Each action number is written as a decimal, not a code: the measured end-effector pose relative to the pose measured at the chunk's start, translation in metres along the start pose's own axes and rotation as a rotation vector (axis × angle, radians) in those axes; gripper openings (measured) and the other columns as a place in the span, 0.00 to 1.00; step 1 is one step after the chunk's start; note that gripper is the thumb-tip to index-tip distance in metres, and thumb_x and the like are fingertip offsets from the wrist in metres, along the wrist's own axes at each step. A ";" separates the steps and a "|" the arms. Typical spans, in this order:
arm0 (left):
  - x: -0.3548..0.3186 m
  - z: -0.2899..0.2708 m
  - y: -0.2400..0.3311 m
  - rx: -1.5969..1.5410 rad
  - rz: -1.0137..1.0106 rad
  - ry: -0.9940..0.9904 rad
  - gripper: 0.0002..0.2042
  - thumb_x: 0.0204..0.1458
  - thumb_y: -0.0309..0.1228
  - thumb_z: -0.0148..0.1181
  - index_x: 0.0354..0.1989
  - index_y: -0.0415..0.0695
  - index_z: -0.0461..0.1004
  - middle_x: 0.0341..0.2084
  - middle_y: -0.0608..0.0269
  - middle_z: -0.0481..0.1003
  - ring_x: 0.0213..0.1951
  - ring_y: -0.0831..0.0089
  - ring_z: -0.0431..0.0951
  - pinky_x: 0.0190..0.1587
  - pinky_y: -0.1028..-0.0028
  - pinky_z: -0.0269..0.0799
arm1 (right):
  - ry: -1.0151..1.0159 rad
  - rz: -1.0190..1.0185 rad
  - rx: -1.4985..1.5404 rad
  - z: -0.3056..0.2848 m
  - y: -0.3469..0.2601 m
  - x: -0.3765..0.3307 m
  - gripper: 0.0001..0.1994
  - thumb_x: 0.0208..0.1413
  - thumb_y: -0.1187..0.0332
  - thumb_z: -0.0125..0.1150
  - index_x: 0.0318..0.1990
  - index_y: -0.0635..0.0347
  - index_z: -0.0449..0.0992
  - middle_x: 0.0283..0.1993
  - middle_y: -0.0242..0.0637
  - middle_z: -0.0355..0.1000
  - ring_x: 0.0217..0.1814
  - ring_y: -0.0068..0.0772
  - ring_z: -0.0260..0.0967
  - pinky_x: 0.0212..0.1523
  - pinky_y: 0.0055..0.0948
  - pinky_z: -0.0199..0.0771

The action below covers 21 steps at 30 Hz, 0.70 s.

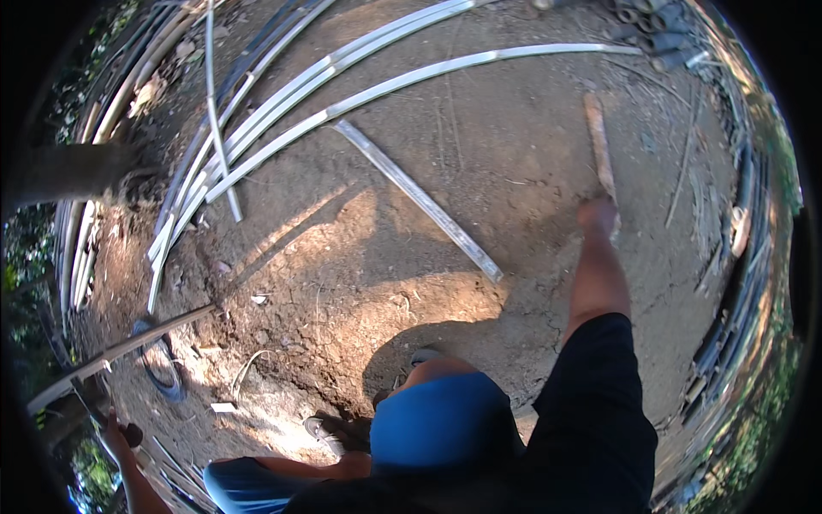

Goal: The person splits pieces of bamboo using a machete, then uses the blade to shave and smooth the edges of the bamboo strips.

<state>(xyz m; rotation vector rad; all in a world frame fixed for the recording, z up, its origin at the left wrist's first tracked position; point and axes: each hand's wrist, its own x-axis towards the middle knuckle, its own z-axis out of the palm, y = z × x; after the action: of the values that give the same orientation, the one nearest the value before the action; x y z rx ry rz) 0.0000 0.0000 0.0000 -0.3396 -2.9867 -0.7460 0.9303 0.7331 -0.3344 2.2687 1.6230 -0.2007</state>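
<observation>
My right arm reaches forward over the bare ground. At its end my right hand (597,216) is closed on the near end of a short brown wooden stick (599,141), which points away from me. Low at the far left, my left hand (120,435) is wrapped round a dark bladed tool (87,396), perhaps a machete; its shape is partly lost in shadow. The blade's upper end meets a long wooden pole (128,345) that slants up to the right. A weathered pale strip (419,199) lies on the soil between my hands.
Long pale poles (342,64) fan across the far left. Dark tubes (664,34) are stacked at the far right, with more poles (728,317) along the right edge. A loose sandal (161,368) lies by the wooden pole. My shod foot (330,433) rests near my knees.
</observation>
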 end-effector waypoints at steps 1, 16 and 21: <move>-0.025 -0.037 -0.003 0.027 -0.023 0.044 0.24 0.48 0.48 0.72 0.42 0.38 0.79 0.16 0.69 0.70 0.16 0.80 0.64 0.20 0.75 0.60 | 0.021 0.061 -0.002 -0.001 0.012 0.012 0.32 0.61 0.57 0.50 0.69 0.65 0.55 0.71 0.48 0.58 0.69 0.53 0.60 0.67 0.48 0.62; -0.087 0.009 0.098 -0.021 -0.175 -0.018 0.12 0.52 0.37 0.69 0.26 0.48 0.71 0.16 0.73 0.67 0.18 0.80 0.68 0.23 0.76 0.64 | 0.140 0.064 0.070 0.053 0.047 0.049 0.29 0.55 0.59 0.58 0.62 0.62 0.64 0.61 0.50 0.69 0.65 0.54 0.63 0.62 0.47 0.66; -0.088 0.004 0.082 -0.057 -0.115 -0.055 0.12 0.52 0.35 0.69 0.28 0.46 0.70 0.16 0.72 0.68 0.17 0.79 0.69 0.22 0.75 0.65 | -0.248 -0.164 0.166 0.065 0.045 0.045 0.22 0.46 0.60 0.64 0.48 0.64 0.73 0.52 0.44 0.75 0.48 0.52 0.74 0.52 0.45 0.74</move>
<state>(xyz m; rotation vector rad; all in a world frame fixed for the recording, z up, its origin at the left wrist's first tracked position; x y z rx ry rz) 0.1045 0.0547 0.0256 -0.1946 -3.0633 -0.8463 0.9932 0.7370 -0.3997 2.1239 1.7116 -0.6527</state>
